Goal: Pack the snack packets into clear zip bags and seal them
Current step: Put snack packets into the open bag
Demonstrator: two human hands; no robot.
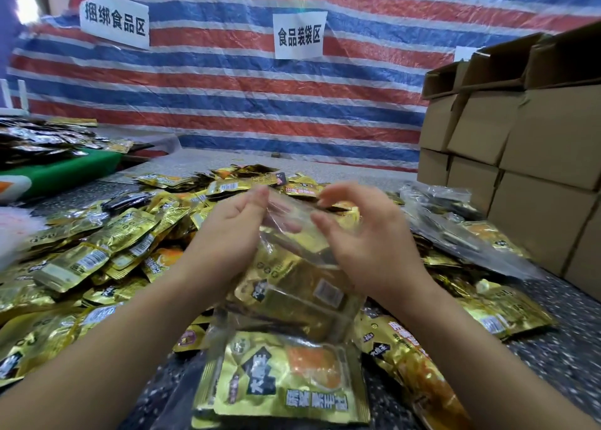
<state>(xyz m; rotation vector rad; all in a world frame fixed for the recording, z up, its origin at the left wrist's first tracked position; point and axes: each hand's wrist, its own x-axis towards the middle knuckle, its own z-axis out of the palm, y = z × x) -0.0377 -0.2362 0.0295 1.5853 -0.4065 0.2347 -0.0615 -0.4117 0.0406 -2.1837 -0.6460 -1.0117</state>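
A clear zip bag (294,276) with gold snack packets inside is held upright over the table in the middle of the view. My left hand (234,228) pinches the left end of the bag's top edge between thumb and fingers. My right hand (367,237) has its fingers curled at the right end of the same edge, thumb in front and fingertips behind. A loose gold snack packet (286,377) lies face up just below the bag. A large pile of gold snack packets (97,254) spreads over the table to the left and behind.
Filled clear bags (455,224) lie to the right of my hands. Stacked cardboard boxes (527,156) stand at the right edge. A green tray-like object (65,169) with dark packets sits at far left. A striped tarp (260,88) with paper signs forms the back wall.
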